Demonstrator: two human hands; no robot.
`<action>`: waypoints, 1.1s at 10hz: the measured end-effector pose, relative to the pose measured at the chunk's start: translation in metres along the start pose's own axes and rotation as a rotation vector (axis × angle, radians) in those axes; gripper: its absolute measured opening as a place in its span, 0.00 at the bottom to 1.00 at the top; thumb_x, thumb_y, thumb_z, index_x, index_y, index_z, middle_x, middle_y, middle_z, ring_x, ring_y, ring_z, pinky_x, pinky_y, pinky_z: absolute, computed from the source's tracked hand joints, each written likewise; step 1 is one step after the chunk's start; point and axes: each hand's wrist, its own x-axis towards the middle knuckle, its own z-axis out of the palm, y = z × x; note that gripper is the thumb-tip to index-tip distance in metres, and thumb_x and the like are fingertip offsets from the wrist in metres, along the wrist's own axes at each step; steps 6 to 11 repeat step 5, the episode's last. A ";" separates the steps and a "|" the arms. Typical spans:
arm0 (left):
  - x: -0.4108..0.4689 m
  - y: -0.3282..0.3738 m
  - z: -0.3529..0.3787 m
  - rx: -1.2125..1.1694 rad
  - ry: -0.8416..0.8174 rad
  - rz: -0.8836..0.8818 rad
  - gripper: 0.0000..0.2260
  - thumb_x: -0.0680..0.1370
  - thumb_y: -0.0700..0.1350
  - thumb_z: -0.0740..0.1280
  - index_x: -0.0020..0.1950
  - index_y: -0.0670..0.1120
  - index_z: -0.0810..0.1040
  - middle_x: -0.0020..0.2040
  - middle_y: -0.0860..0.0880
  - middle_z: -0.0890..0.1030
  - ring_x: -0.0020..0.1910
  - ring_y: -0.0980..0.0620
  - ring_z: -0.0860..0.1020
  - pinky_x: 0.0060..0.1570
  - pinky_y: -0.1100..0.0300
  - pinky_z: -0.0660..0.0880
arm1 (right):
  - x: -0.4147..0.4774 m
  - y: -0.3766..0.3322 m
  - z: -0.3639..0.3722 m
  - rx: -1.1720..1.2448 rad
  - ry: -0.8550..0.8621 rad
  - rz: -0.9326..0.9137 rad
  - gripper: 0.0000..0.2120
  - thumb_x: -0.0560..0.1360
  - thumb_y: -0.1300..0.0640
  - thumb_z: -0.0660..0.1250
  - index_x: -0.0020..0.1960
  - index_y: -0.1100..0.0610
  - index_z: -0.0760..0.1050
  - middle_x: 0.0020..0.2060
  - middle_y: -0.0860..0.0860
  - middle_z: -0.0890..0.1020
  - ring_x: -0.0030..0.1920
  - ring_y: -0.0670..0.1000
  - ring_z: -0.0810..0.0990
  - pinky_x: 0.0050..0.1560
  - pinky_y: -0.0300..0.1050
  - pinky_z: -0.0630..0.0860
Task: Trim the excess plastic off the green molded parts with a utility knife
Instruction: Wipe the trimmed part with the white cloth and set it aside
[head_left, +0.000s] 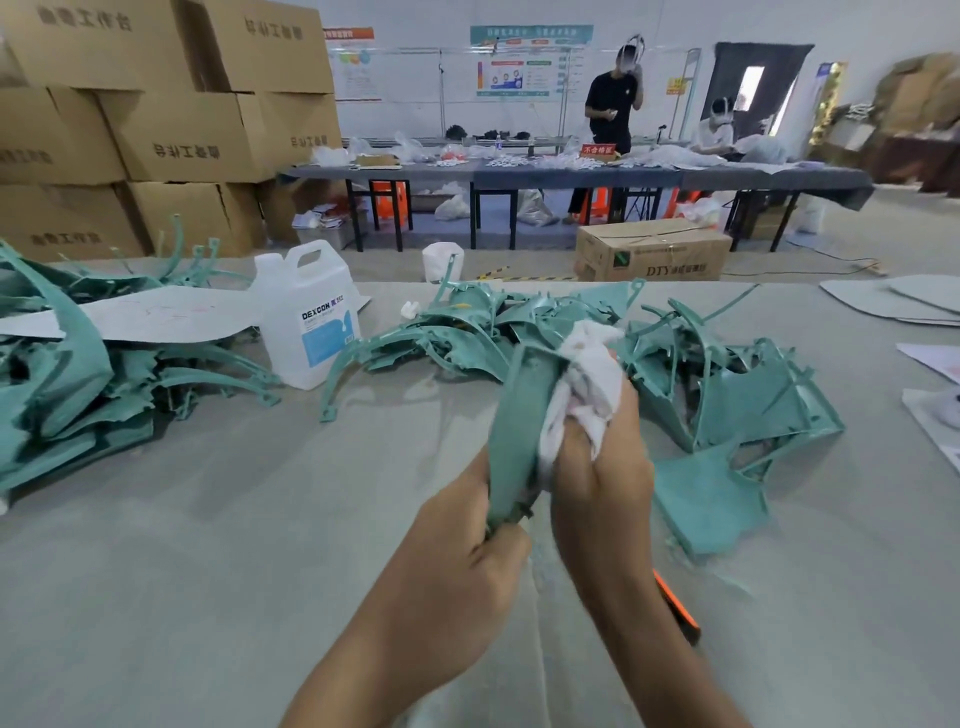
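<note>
My left hand (467, 540) grips the lower end of a long curved green molded part (519, 415), held upright above the table. My right hand (602, 467) clutches a bunched white cloth (587, 379) and presses it against the part's right side. An orange and black utility knife (680, 613) lies on the table behind my right forearm, partly hidden. One heap of green parts (727, 374) sits just beyond my hands. A second heap (67, 374) lies at the left.
A white plastic jug (311, 317) with a blue label stands between the heaps, with a sheet of cardboard (156, 317) beside it. Paper sheets (930, 364) lie at the right edge. Stacked cartons (171, 130) and a far workbench with two people (613, 109) stand behind.
</note>
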 end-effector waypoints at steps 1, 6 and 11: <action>0.005 -0.004 0.008 -0.255 -0.093 -0.213 0.16 0.79 0.31 0.59 0.65 0.38 0.76 0.59 0.44 0.82 0.62 0.42 0.79 0.64 0.47 0.74 | -0.036 -0.018 0.009 0.014 -0.214 -0.301 0.28 0.78 0.59 0.59 0.75 0.42 0.64 0.70 0.43 0.74 0.69 0.45 0.74 0.66 0.42 0.71; 0.025 0.000 -0.012 -0.727 0.262 -0.329 0.19 0.73 0.55 0.72 0.63 0.52 0.79 0.56 0.53 0.85 0.55 0.55 0.83 0.50 0.64 0.78 | -0.010 0.006 -0.021 0.705 -0.198 0.442 0.13 0.79 0.54 0.66 0.61 0.57 0.79 0.43 0.59 0.83 0.38 0.55 0.81 0.36 0.47 0.79; 0.025 0.000 -0.012 -0.727 0.262 -0.329 0.19 0.73 0.55 0.72 0.63 0.52 0.79 0.56 0.53 0.85 0.55 0.55 0.83 0.50 0.64 0.78 | -0.010 0.006 -0.021 0.705 -0.198 0.442 0.13 0.79 0.54 0.66 0.61 0.57 0.79 0.43 0.59 0.83 0.38 0.55 0.81 0.36 0.47 0.79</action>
